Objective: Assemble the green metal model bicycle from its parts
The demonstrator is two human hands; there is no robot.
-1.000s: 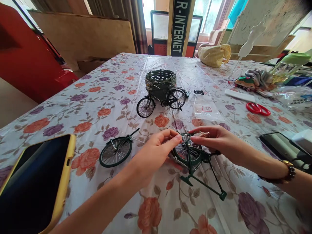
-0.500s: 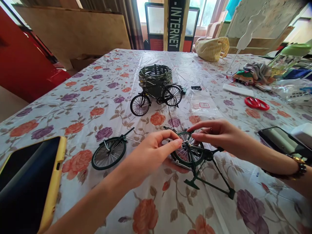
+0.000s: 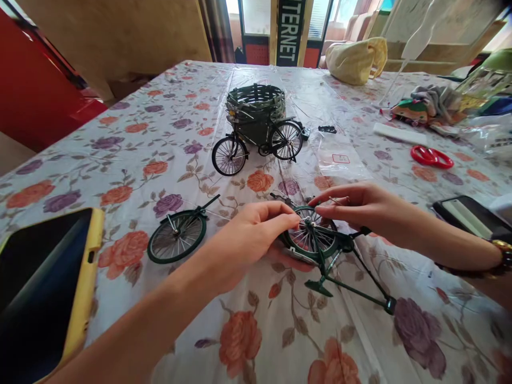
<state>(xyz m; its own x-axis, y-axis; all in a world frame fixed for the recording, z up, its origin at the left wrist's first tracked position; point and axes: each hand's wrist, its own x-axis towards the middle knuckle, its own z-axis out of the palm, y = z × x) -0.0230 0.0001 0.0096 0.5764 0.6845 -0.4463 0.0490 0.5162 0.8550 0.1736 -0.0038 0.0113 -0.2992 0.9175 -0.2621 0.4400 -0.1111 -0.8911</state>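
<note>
Both my hands are at a dark green miniature bicycle frame lying on the floral tablecloth, with one spoked wheel mounted at its front. My left hand grips the frame and wheel, its fingertips at the hub. My right hand meets the hub from the right, a thin metal pin showing between its fingers. A loose spoked wheel with fork lies left of my left hand. Farther back, a finished model bicycle stands against a woven green basket.
A phone in a yellow case lies at the near left, and a dark phone at the right. Red scissors, a clear plastic bag, a small black part and a heap of cloth lie farther back.
The view has tilted lower, so the table items sit higher in the picture. The frame's lower end has swung slightly to the right; my hands remain at the hub.
</note>
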